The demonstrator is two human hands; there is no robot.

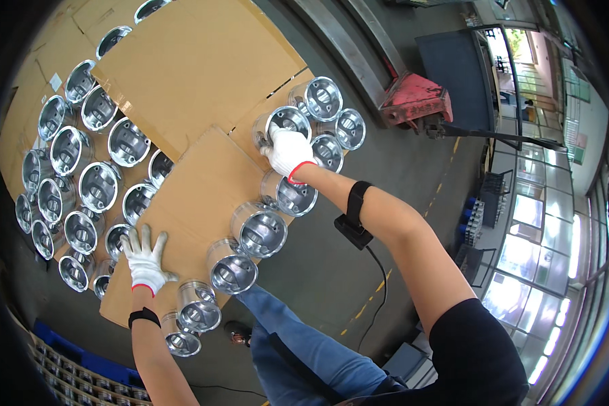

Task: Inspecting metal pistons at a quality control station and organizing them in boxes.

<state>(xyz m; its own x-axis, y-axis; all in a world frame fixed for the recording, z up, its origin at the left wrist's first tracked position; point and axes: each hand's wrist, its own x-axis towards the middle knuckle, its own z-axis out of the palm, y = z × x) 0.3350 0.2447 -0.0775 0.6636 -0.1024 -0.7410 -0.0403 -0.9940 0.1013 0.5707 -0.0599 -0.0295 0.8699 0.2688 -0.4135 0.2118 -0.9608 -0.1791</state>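
Shiny metal pistons stand with their hollow ends up. At the far right edge of the cardboard, my right hand [289, 153], in a white glove, grips the near rim of a piston [294, 118], with some fingertips hidden inside or behind it. A neighbouring piston [327, 153] is partly covered by that hand. My left hand [145, 262], also gloved, lies with fingers spread on the cardboard sheet [183, 220]. Its fingertips are close to a piston [117, 241] at the sheet's left edge. Other pistons [264, 233] line the sheet's right edge.
Many more pistons [98, 187] stand in rows at the left, partly under another cardboard sheet [196, 61]. A red pallet jack [416, 99] is on the floor beyond my right arm. A cable [386, 291] hangs from the device on that forearm. Racked parts [81, 382] are at lower left.
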